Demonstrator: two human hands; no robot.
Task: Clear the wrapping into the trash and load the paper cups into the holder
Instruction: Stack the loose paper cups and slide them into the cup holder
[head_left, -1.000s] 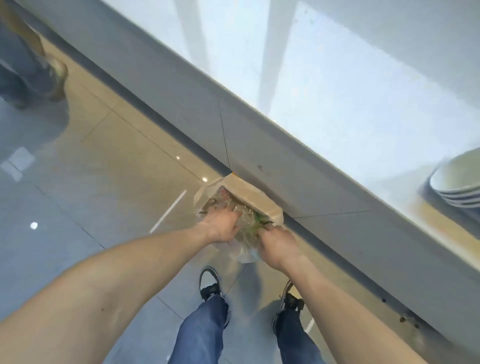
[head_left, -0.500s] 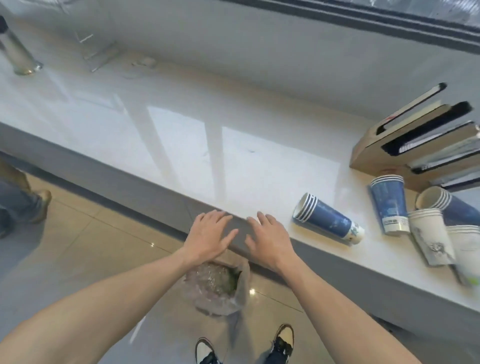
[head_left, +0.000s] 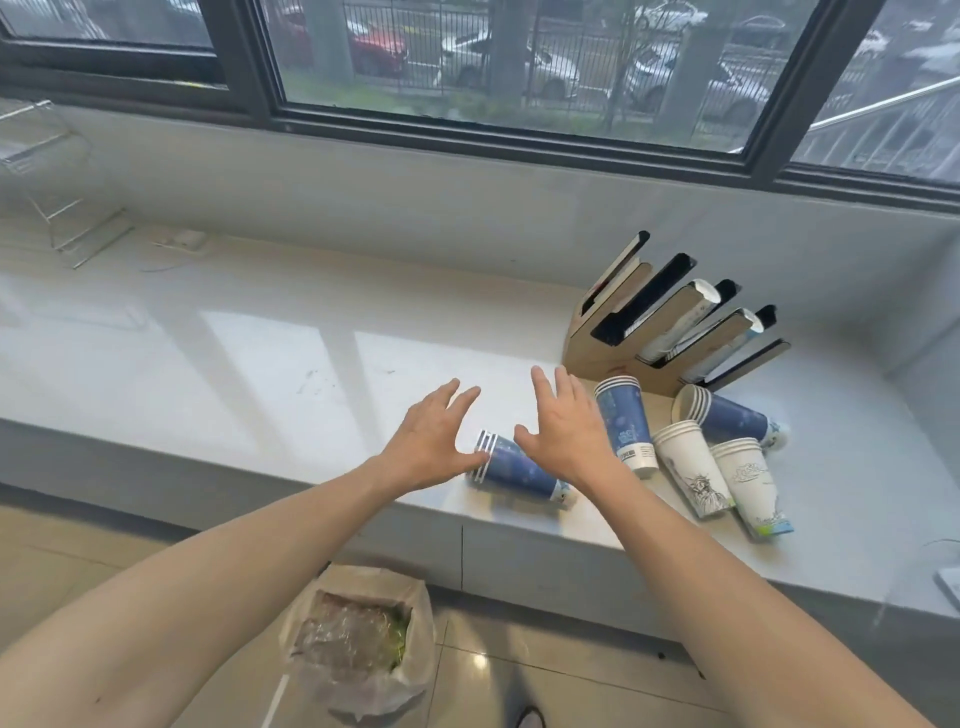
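Observation:
Several stacks of paper cups lie on their sides on the white counter (head_left: 260, 374). Nearest is a blue stack (head_left: 519, 470), partly hidden between my hands. A second blue stack (head_left: 626, 423), a third blue stack (head_left: 727, 418) and two white printed stacks (head_left: 693, 478) (head_left: 753, 488) lie to its right. The wooden slotted cup holder (head_left: 597, 338) stands behind them, with cups in two slots. My left hand (head_left: 434, 441) and my right hand (head_left: 563, 428) hover open over the nearest stack, fingers spread, holding nothing. A trash bag (head_left: 363, 639) with crumpled clear wrapping stands on the floor below.
A clear wire rack (head_left: 57, 171) stands at the counter's far left, with a small white object (head_left: 187, 240) and cable beside it. A window runs along the back wall. A white item (head_left: 950, 582) shows at the counter's right edge. The floor is tiled.
Both hands rose from the wrapping in the trash bag, past the counter's front edge, to above the nearest blue cup stack. The view tilted up from the floor to the counter and window.

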